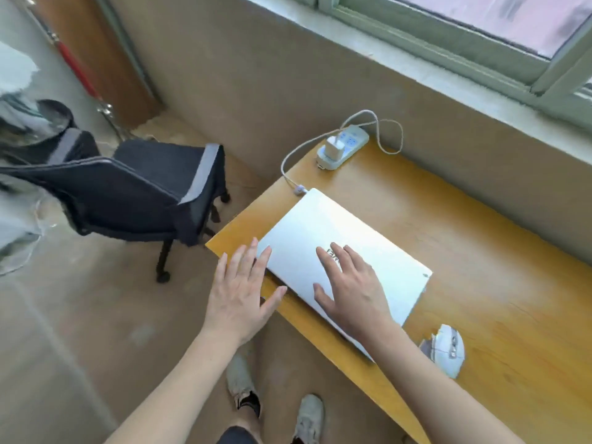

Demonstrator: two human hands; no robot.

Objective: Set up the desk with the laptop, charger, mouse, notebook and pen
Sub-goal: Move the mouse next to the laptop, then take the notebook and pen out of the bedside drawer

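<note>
A closed white laptop (323, 232) lies flat on the yellow wooden desk (480, 267), near its left end. My right hand (349, 283) rests flat on the lid with fingers spread. My left hand (240, 290) hovers open at the laptop's near left corner, fingertips at its edge. A white charger plug (333, 147) sits in a white power strip (347, 148) at the desk's far corner, and its cable (290, 165) loops down to the laptop's far corner. To the right of my right forearm lies a white mouse (448, 349). No notebook or pen is in view.
A black office chair (134, 190) stands on the floor left of the desk. The wall and a window sill (448, 72) run behind the desk. My feet in grey shoes (272, 398) stand at the desk's front edge.
</note>
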